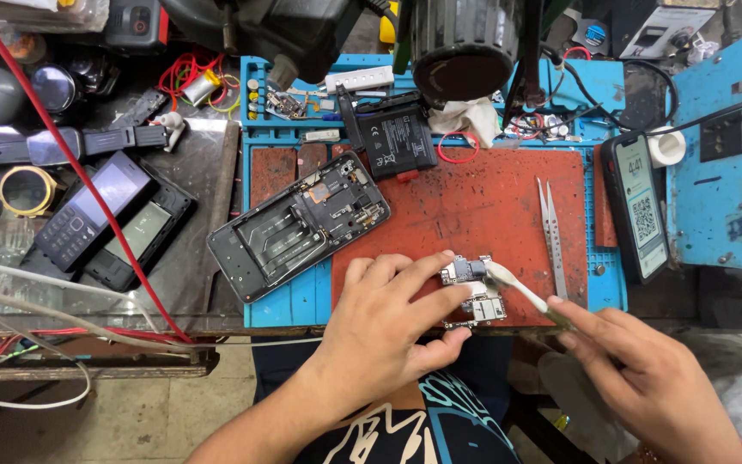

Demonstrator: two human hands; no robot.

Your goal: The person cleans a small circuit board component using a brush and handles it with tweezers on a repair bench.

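My left hand (392, 322) pinches a small phone circuit board (472, 288) and holds it down on the red-brown work mat (474, 206) near the bench's front edge. My right hand (646, 378) grips a small white brush (517, 286) whose bristles rest on the top of the board. An opened phone frame (298, 223) lies tilted just left of the mat, partly on the blue repair tray (302, 296).
Metal tweezers (551, 236) lie on the mat to the right of the board. A black battery (397, 142) sits at the back. A lit phone (641, 206) lies at the right beside a blue box (732, 155). Two dark phones (105, 219), a watch and cables crowd the left.
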